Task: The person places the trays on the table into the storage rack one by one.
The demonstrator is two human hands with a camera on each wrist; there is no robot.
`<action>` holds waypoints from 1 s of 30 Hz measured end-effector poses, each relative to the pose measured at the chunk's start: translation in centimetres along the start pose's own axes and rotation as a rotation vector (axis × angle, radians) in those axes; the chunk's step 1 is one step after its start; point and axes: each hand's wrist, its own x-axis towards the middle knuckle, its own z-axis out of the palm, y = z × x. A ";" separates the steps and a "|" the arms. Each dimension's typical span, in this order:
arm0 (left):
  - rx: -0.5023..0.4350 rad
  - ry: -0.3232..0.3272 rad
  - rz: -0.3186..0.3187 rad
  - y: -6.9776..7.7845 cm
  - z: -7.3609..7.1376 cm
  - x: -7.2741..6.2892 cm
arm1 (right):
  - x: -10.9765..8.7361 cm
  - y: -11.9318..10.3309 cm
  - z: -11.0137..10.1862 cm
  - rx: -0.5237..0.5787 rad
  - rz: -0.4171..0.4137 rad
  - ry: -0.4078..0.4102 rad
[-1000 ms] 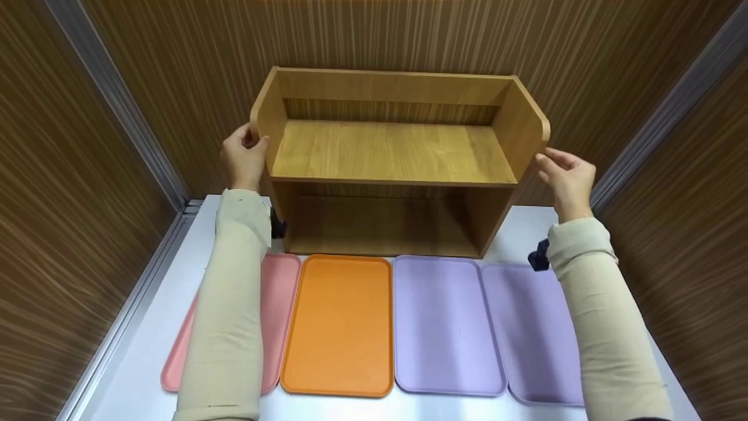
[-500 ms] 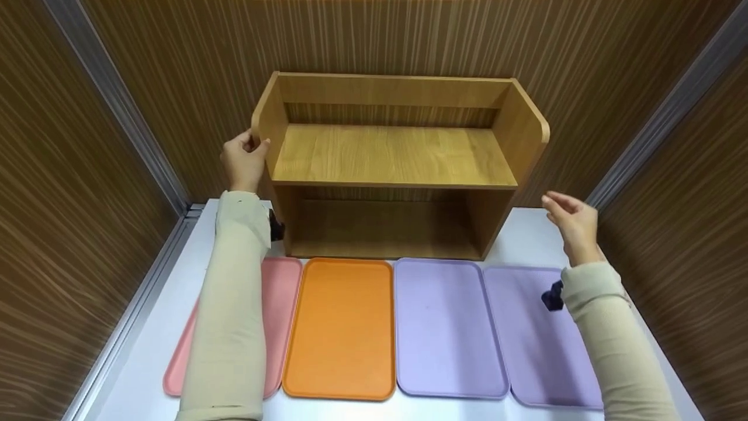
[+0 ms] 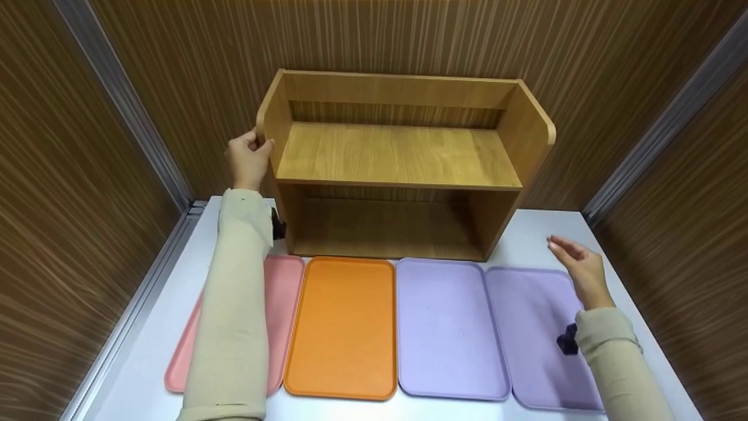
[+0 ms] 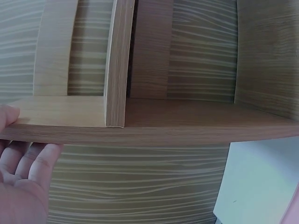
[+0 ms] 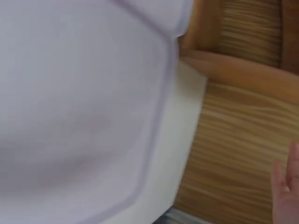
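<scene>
Left grip clamped on the left panel of the wooden shelf — probably to steady it. Shelf stands on the white surface, just behind the four trays, likely for front access. Right grip holds nothing — thumb near fingers, by the rightmost tray.

Beige long sleeves, turned-back cuffs, small black devices beside them

White tabletop: lying flat beneath
Two-tier wooden shelf: standing at back
Pink tray: lying leftmost
Orange tray: lying next
Lilac tray: lying third
Second lilac tray: lying rightmost
</scene>
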 end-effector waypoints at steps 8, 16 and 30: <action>-0.002 0.007 0.028 -0.1 -0.1 0.0 | -3.0 2.8 -2.3 -0.057 0.091 0.026; -0.007 0.010 0.040 -0.2 0.0 0.3 | -5.4 5.8 -5.7 -0.115 0.201 0.159; 0.058 0.036 0.091 -0.6 0.2 0.2 | -8.8 8.1 -9.8 -0.209 0.368 0.226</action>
